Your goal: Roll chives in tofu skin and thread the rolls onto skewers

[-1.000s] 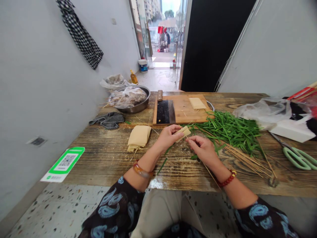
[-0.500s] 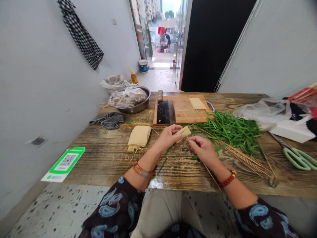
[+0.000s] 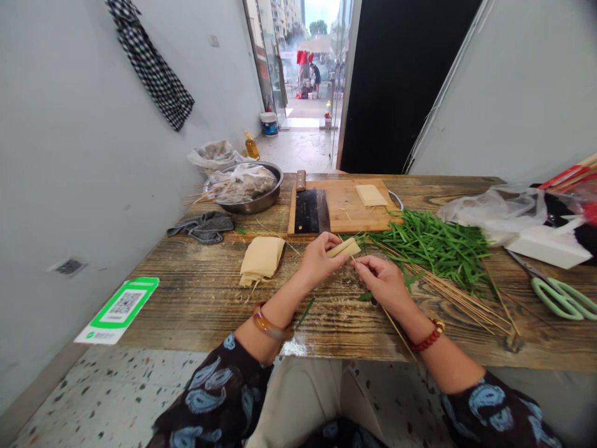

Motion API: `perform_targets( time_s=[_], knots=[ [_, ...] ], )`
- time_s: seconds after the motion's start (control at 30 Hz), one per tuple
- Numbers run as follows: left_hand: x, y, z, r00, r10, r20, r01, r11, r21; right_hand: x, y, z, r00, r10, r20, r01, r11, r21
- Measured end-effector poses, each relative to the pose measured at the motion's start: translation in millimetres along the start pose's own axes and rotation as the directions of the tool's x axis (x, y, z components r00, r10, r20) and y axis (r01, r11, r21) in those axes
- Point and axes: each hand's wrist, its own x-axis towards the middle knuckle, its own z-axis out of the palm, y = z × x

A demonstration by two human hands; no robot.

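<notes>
My left hand (image 3: 321,258) is closed on a rolled tofu sheet (image 3: 345,248), pale yellow, with bits of green at its far end. My right hand (image 3: 381,280) pinches a thin wooden skewer (image 3: 395,328); its tip is at the roll, and its rear end runs back under my wrist toward the table edge. Whether the tip has gone into the roll I cannot tell. Left of my hands lies a stack of square tofu sheets (image 3: 262,258). Beyond my right hand are a heap of cut green leaves (image 3: 436,246) and a bundle of skewers (image 3: 454,296).
A cutting board (image 3: 352,214) bears a cleaver (image 3: 311,208) and more tofu sheets (image 3: 371,195). At the left are a metal bowl (image 3: 259,203) with bagged skewers and a grey cloth (image 3: 203,228). Green-handled scissors (image 3: 562,297) and plastic bags (image 3: 499,211) lie at the right.
My left hand has shifted very slightly around the roll. My right hand and the skewer stay almost where they were.
</notes>
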Motion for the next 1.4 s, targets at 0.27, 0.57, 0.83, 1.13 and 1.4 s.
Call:
perform_targets(
  time_s=[0.27, 0.57, 0.83, 1.13, 1.4],
  knots=[
    [-1.9, 1.9, 2.7, 0.99, 0.135, -0.039, -0.125, 0.973, 0.192, -0.4, 1.2, 0.7, 1.0, 0.006, 0.011, -0.006, 1.0, 0.026],
    [-3.7, -1.3, 2.3, 0.984, 0.179, -0.018, -0.158, 0.908, 0.388, 0.1, 0.2, 1.2, 1.0, 0.003, 0.015, -0.003, 0.999, 0.037],
    [-5.0, -1.3, 6.4, 0.984, 0.174, -0.047, -0.132, 0.872, 0.472, 1.0, -1.8, 3.6, 0.999, 0.001, 0.035, -0.002, 1.0, 0.005],
    [-2.7, 1.4, 5.5, 0.985, 0.16, -0.061, -0.126, 0.92, 0.371, 1.3, -0.7, 4.0, 0.999, -0.003, 0.035, 0.003, 1.0, 0.011],
    [-2.8, 2.4, 4.2, 0.987, 0.15, -0.06, -0.123, 0.937, 0.328, 1.6, -3.8, 2.8, 0.999, 0.02, 0.033, -0.02, 1.0, 0.012]
  ],
)
